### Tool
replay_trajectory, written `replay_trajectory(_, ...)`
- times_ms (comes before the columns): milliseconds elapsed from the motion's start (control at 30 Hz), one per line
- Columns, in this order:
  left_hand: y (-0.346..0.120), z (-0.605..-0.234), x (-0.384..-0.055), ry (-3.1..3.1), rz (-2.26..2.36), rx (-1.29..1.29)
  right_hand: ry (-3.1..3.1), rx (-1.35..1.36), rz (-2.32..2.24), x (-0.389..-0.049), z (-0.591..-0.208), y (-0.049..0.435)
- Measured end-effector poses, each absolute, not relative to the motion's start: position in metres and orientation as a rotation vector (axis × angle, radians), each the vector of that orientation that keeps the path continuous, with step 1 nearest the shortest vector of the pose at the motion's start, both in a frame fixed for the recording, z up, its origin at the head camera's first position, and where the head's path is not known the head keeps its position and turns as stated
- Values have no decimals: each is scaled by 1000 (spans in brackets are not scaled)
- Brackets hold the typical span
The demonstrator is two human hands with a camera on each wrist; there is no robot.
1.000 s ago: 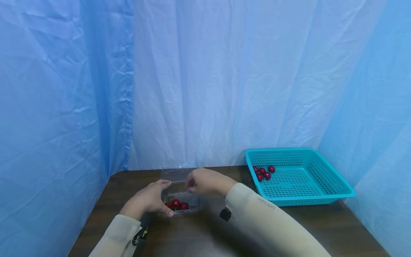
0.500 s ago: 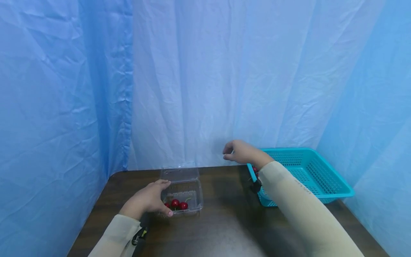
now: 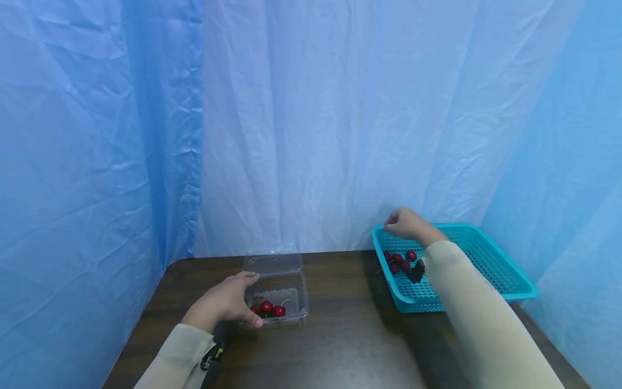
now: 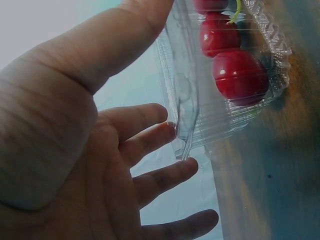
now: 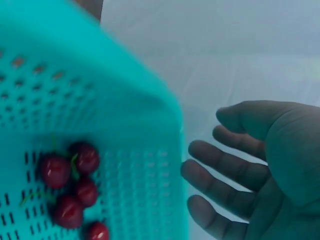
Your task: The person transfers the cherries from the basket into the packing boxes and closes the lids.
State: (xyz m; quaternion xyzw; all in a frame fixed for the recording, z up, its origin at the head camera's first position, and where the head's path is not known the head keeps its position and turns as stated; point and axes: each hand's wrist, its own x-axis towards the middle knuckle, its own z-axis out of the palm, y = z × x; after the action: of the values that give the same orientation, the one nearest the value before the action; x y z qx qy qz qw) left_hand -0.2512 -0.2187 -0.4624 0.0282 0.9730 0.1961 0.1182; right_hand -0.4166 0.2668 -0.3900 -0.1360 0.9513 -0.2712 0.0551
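A clear plastic clamshell box (image 3: 291, 319) rests on the table with its lid laid back. Several red cherries (image 3: 265, 307) lie inside it, and one shows a green stem. My left hand (image 3: 224, 301) spans the box's left side, its fingers spread and fairly straight. In the left wrist view, fingertips touch the clear wall and the thumb reaches the rim. My right hand (image 3: 407, 224) hovers over the back left part of a turquoise basket (image 3: 461, 297), holding nothing, fingers loosely bent and apart. Below it, several dark red cherries (image 5: 68, 211) with stems sit in the basket's left end.
Both containers stand on a dark wooden table (image 3: 340, 335), the basket to the right of the box. Pale blue curtains (image 3: 311, 135) hang behind the table and along both sides. The basket's raised rim lies near the back curtain.
My right hand has moved from above the plastic box rightward, past the basket's left edge, to over the basket. My left hand and the cherries in the box have stayed put.
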Motion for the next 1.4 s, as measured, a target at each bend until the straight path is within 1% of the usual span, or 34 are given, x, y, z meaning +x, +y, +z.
replay_trajectory(233, -218, -462, -250, 2850, 579, 76, 2842, -273, -844, -425, -408, 294)
replay_trajectory(500, -218, -461, -248, 2849, 577, 74, 2791, -150, -799, -430, -433, 315)
replay_trajectory(700, -216, -458, -248, 2853, 570, 69, 2783, -69, -694, -432, -448, 319)
replay_trajectory(933, -217, -462, -248, 2847, 578, 66, 2708, -21, -739, -430, -466, 321)
replay_trajectory(1400, -219, -459, -244, 2844, 608, 74, 2712, 72, -806, -420, -470, 317)
